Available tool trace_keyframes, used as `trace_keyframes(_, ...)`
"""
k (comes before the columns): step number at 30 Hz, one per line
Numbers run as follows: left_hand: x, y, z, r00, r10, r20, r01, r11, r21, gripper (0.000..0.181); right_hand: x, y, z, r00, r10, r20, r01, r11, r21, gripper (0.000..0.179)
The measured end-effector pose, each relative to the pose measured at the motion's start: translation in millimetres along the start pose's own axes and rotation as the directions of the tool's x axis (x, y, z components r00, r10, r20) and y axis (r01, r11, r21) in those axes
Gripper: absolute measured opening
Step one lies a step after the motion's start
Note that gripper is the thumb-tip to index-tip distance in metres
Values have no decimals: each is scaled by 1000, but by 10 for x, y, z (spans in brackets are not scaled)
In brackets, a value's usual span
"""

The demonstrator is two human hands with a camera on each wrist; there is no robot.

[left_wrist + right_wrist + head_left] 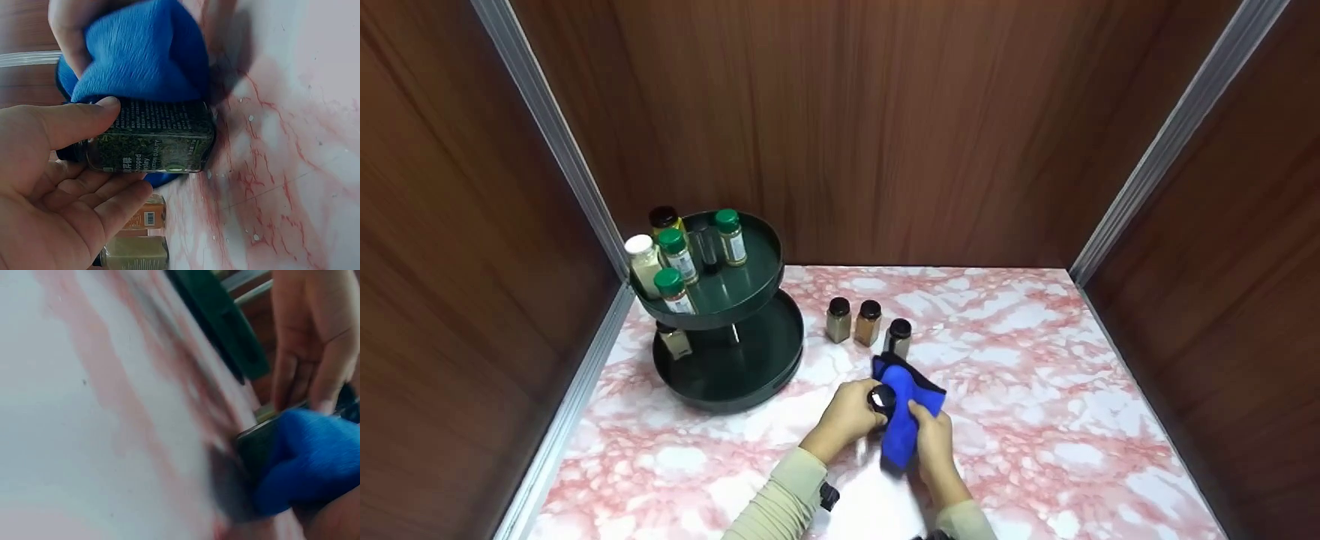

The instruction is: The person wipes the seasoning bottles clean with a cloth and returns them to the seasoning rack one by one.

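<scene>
My left hand (851, 411) grips a square glass spice jar of chopped parsley (152, 138) near its black cap (881, 398), thumb on one side and fingers on the other. The right hand (934, 442) holds a blue cloth (906, 420) with a dark edge against the jar's side. In the left wrist view the cloth covers the jar's upper face, and the label shows below it. Just beyond the cloth stands a black-capped jar (898, 337), its lower part hidden. Two more black-capped jars, one greenish (838, 321) and one orange-brown (868, 324), stand upright beside it.
To the left stands a dark green two-tier round rack (735, 390). Its upper tier holds several bottles, including green-capped ones (733, 238) and a white-capped one (643, 259); a small jar (675, 343) sits on the lower tier. Wood-patterned panels (840, 135) enclose the marbled tabletop (1035, 420).
</scene>
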State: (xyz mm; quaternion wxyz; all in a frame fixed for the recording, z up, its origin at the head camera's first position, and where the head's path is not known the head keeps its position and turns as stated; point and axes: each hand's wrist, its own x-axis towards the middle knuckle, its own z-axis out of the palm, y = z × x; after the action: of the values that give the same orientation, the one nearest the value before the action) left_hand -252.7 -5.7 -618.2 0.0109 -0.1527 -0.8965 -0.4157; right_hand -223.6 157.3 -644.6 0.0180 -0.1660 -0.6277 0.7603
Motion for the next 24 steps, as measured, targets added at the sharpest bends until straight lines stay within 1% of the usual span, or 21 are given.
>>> trace_keyframes(3, -12, -2, 12, 1000, 6, -2, -6, 1000, -8, 37, -172, -96, -42, 1000, 6, -4, -6, 998, -63, 23)
trace_keyframes(5, -14, 2, 7, 1000, 18, -13, -18, 1000, 6, 34, -250, -207, -52, 1000, 12, 4, -11, 998, -68, 22)
trace_keyframes(8, -6, 8, 4, 999, 31, -12, -31, 999, 10, 33, -260, -373, -44, 1000, 4, 12, -5, 1000, 23, 18)
trace_keyframes(11, 13, 3, -10, 999, 39, 2, -39, 999, 6, 32, -147, -454, -6, 999, -22, 30, 18, 993, 119, 14)
trace_keyframes(13, 18, -3, -17, 1000, 30, 7, -30, 1000, 6, 32, -43, -393, 46, 999, -34, 29, 30, 988, 149, 12)
trace_keyframes(14, 18, -7, -17, 1000, 27, 6, -27, 1000, 5, 33, 7, -335, 68, 999, -38, 26, 33, 989, 147, 12)
trace_keyframes(17, 11, -18, -8, 1000, 15, 6, -15, 1000, -4, 36, 91, -118, 109, 999, -47, 0, 47, 994, 103, 14)
trace_keyframes(20, 7, -35, -13, 1000, 12, 22, -11, 1000, -25, 42, 45, 0, 93, 998, -54, -27, 55, 998, 41, 18)
trace_keyframes(24, 0, -41, -11, 999, 21, 46, -19, 998, -53, 43, -89, -3, -13, 999, -41, -30, 41, 999, -3, 21)
